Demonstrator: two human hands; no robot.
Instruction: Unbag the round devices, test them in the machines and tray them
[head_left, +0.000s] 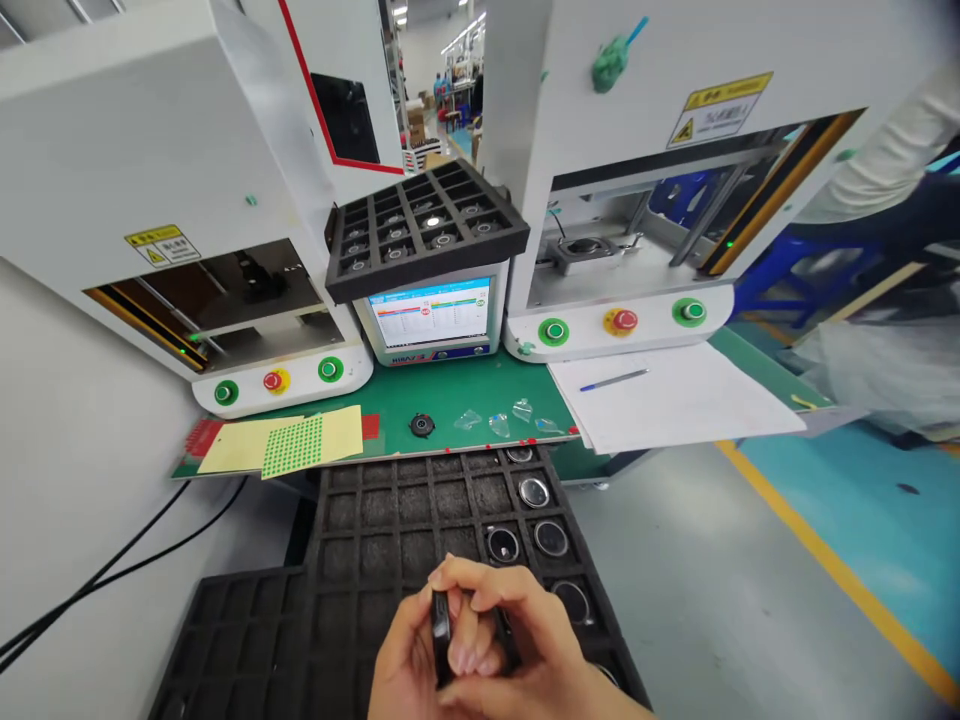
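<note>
Close together at the bottom of the head view, my left hand (401, 655) and my right hand (540, 640) are both closed on a dark watch case (441, 630). It is turned edge-on, so its face is hidden. Fingertips of my right hand press at its top and bottom edges, and other fingers curl behind it. Below the hands lies a black foam tray (397, 550) with square compartments. Round watch cases, such as one (551, 539) with a silver rim, sit in its right-hand compartments.
A green bench carries a loose round black part (421, 425), clear film scraps (499, 425), a green-dot sticker sheet (292, 446), and paper with a pen (615, 380). Two white machines flank a monitor (431, 318); a tilted parts tray (427, 230) rests above it. A person's sleeve (862, 170) shows at right.
</note>
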